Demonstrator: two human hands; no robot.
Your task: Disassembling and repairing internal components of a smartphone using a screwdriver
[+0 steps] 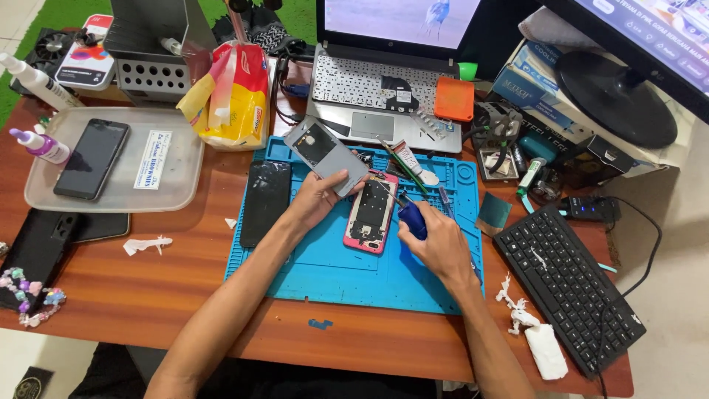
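In the head view, two bare hands worked over one blue repair mat [332, 270] on a wooden table [185, 295]. The left hand [319, 198] gripped one grey phone back cover [325, 154], fingers and thumb wrapped around its lower end, the cover tilting up and away to the left with its long axis running diagonally. The right hand [441, 240] was closed around the blue handle of one screwdriver [410, 216], whose thin shaft pointed up and left onto the opened phone.

That opened phone [371, 213], pink-edged, lay flat on the mat between the two hands, its long axis nearly straight away from the person, leaning slightly right at the top. One separate black screen panel [265, 202] lay on the mat just left of the left hand, parallel to the phone.

One clear tray [185, 159] at far left held one dark phone [91, 159] and a white card. Two white squeeze bottles stood near the tray's left edge. One laptop [384, 96] sat beyond the mat, one black keyboard [565, 284] to the right, angled toward the table's corner.

The mat's near half was bare blue, and bare wood ran along the table's near edge. The mat's far edge was crowded with tools and a tube.
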